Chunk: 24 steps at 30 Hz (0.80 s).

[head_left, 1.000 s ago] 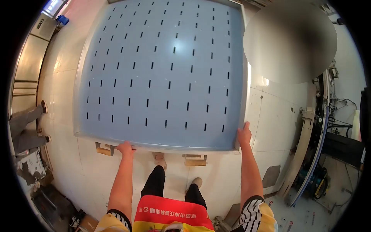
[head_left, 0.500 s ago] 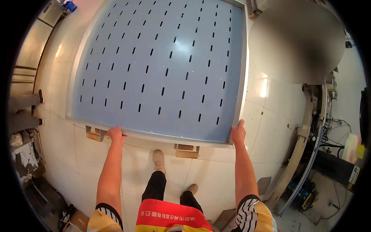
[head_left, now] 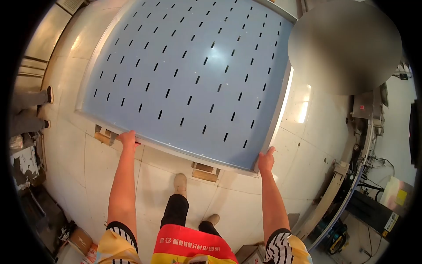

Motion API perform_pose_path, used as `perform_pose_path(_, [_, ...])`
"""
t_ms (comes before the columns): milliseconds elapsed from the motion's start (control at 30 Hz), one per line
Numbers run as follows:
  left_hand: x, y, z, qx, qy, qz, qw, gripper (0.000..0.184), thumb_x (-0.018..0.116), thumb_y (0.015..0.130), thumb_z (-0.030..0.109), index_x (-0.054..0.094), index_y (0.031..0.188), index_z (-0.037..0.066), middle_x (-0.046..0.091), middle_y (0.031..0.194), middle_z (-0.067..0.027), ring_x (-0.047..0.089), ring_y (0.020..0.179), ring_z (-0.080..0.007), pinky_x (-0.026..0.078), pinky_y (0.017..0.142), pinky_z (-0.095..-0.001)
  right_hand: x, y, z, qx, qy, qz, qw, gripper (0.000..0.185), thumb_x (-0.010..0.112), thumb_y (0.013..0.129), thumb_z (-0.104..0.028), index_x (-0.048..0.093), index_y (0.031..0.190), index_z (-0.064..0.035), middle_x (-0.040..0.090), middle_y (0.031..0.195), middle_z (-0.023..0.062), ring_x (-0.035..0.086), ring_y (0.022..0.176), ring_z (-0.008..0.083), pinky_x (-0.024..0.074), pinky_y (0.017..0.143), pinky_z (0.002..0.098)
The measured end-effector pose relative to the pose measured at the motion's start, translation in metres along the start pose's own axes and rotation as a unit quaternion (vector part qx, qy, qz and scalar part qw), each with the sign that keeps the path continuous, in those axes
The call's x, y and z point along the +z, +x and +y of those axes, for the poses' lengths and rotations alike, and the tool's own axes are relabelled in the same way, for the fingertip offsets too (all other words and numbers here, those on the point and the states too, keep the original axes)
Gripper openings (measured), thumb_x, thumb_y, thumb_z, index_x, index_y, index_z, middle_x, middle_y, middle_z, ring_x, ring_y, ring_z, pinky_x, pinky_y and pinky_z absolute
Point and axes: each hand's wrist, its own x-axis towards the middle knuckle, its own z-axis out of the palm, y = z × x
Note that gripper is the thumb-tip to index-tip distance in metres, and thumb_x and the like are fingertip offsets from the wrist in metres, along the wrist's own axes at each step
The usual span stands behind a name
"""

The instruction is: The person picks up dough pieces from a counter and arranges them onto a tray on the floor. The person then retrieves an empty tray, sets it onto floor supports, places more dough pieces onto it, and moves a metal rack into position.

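Note:
A large blue-grey slotted panel with a raised metal rim point(head_left: 149, 97) fills the upper middle of the view. Its near edge faces me, and rows of short black slots run across it. My left hand point(head_left: 128, 139) is closed over the near rim, left of centre, with its fingertips hidden. At the near right corner, my right hand point(head_left: 266, 160) grips the rim from the side. Below the near edge, two brackets with wooden blocks show: a left block point(head_left: 103, 138) and a middle block point(head_left: 205, 172).
Tiled floor point(head_left: 154, 193) surrounds the panel and my feet. A person's legs point(head_left: 33, 108) stand at the left, beside metal cabinets point(head_left: 44, 37). A blurred round patch covers the upper right. Along the right are a metal frame point(head_left: 336, 185) and cables; boxes point(head_left: 81, 241) sit lower left.
The panel has turned slightly clockwise: its right corner now sits nearer me, its left side farther away. Both hands have moved with it, still on the rim.

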Motion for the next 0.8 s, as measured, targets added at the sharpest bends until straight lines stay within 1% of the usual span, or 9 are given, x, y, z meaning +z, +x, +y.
perform_pose_path(100, [0.007, -0.013, 0.004, 0.003, 0.009, 0.005, 1.000, 0.058, 0.055, 0.083, 0.009, 0.016, 0.124, -0.002, 0.038, 0.122, -0.0228, 0.049, 0.105, -0.0352, 0.052, 0.076, -0.0549, -0.004, -0.001, -0.007, 0.033, 0.007, -0.022, 0.999, 0.046, 0.055, 0.082, -0.016, 0.031, 0.121, -0.0062, 0.060, 0.092, 0.0286, 0.057, 0.087, 0.0466, 0.0456, 0.076, 0.0481])
perform_pose_path(200, [0.010, -0.033, 0.011, 0.014, -0.034, -0.032, 0.999, 0.074, 0.063, 0.083, 0.028, 0.015, 0.130, -0.003, 0.041, 0.122, -0.0220, 0.050, 0.105, -0.0355, 0.050, 0.074, -0.0551, 0.000, 0.000, -0.006, 0.043, 0.027, -0.016, 0.999, 0.048, 0.052, 0.084, -0.020, 0.031, 0.126, -0.0090, 0.060, 0.090, 0.0289, 0.057, 0.085, 0.0468, 0.0457, 0.074, 0.0484])
perform_pose_path(267, [-0.010, -0.020, -0.008, 0.015, 0.092, -0.061, 0.994, 0.085, 0.063, 0.081, 0.043, 0.013, 0.133, -0.002, 0.042, 0.121, -0.0215, 0.053, 0.102, -0.0365, 0.051, 0.072, -0.0537, 0.002, -0.002, 0.000, 0.052, 0.033, -0.022, 0.998, 0.048, 0.049, 0.085, -0.024, 0.031, 0.128, -0.0109, 0.060, 0.089, 0.0288, 0.058, 0.085, 0.0464, 0.0457, 0.074, 0.0485])
perform_pose_path(400, [-0.021, -0.114, -0.042, -0.035, 0.085, 0.011, 0.996, 0.097, 0.061, 0.076, 0.060, 0.008, 0.138, 0.007, 0.043, 0.122, -0.0209, 0.058, 0.090, -0.0362, 0.052, 0.066, -0.0482, -0.021, -0.002, -0.015, 0.110, 0.135, -0.115, 0.978, 0.059, 0.047, 0.089, -0.036, 0.026, 0.133, -0.0031, 0.059, 0.100, 0.0288, 0.056, 0.097, 0.0441, 0.0426, 0.085, 0.0466])
perform_pose_path(433, [-0.023, -0.149, -0.057, -0.045, 0.102, 0.014, 0.994, 0.092, 0.062, 0.077, 0.058, 0.012, 0.137, 0.009, 0.044, 0.120, -0.0198, 0.059, 0.088, -0.0346, 0.052, 0.064, -0.0467, -0.024, 0.001, -0.013, 0.096, 0.131, -0.138, 0.977, 0.064, 0.050, 0.088, -0.034, 0.022, 0.136, -0.0017, 0.058, 0.105, 0.0289, 0.055, 0.099, 0.0433, 0.0429, 0.086, 0.0460])
perform_pose_path(533, [-0.024, -0.260, -0.101, -0.074, 0.139, 0.006, 0.987, 0.074, 0.064, 0.079, 0.051, 0.025, 0.129, 0.012, 0.050, 0.109, -0.0159, 0.061, 0.079, -0.0300, 0.052, 0.060, -0.0425, 0.004, 0.000, 0.034, -0.141, 0.048, -0.066, 0.987, 0.077, 0.059, 0.085, -0.031, 0.014, 0.142, -0.0038, 0.046, 0.127, 0.0269, 0.051, 0.112, 0.0393, 0.0425, 0.091, 0.0439])
perform_pose_path(633, [0.030, -0.383, -0.135, -0.070, 0.199, -0.027, 0.977, 0.047, 0.063, 0.082, 0.041, 0.042, 0.109, 0.011, 0.054, 0.091, -0.0104, 0.060, 0.075, -0.0266, 0.053, 0.064, -0.0435, -0.135, 0.001, 0.049, -0.128, 0.179, -0.198, 0.955, 0.077, 0.066, 0.080, -0.029, 0.024, 0.140, -0.0062, 0.042, 0.132, 0.0237, 0.052, 0.111, 0.0325, 0.0433, 0.092, 0.0386])
perform_pose_path(733, [0.158, -0.511, -0.130, -0.155, 0.194, -0.274, 0.929, 0.027, 0.063, 0.085, 0.023, 0.049, 0.101, 0.008, 0.060, 0.091, -0.0116, 0.063, 0.072, -0.0229, 0.053, 0.062, -0.0385, -0.252, -0.003, 0.111, -0.118, 0.250, -0.273, 0.922, 0.071, 0.070, 0.077, -0.023, 0.033, 0.137, -0.0099, 0.049, 0.126, 0.0216, 0.058, 0.100, 0.0279, 0.0458, 0.087, 0.0344])
perform_pose_path(800, [0.283, -0.626, -0.068, -0.034, 0.172, -0.479, 0.860, 0.023, 0.061, 0.086, 0.018, 0.053, 0.103, 0.005, 0.060, 0.093, -0.0092, 0.062, 0.076, -0.0187, 0.052, 0.067, -0.0337, -0.315, 0.003, 0.166, -0.101, 0.223, -0.268, 0.932, 0.063, 0.071, 0.077, -0.022, 0.041, 0.131, -0.0108, 0.056, 0.117, 0.0190, 0.061, 0.094, 0.0254, 0.0471, 0.084, 0.0339])
